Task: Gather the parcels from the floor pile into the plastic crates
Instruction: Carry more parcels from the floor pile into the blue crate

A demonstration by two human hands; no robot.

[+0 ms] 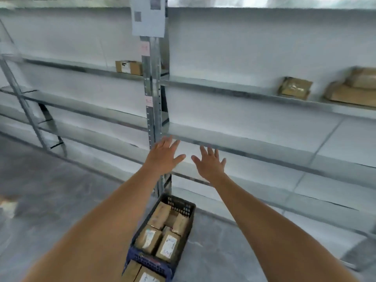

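Observation:
A dark plastic crate stands on the floor below my arms, filled with several brown parcels bearing white labels. A second crate sits nearer to me at the bottom edge, also holding parcels. My left hand and my right hand are both stretched forward with fingers spread, holding nothing. They hover side by side in front of a low metal shelf, well above the crates. No floor pile is in view.
Metal shelving runs across the view along a white wall. One small box rests on a left shelf; a parcel and stacked boxes lie on a right shelf. Grey floor spreads to the left.

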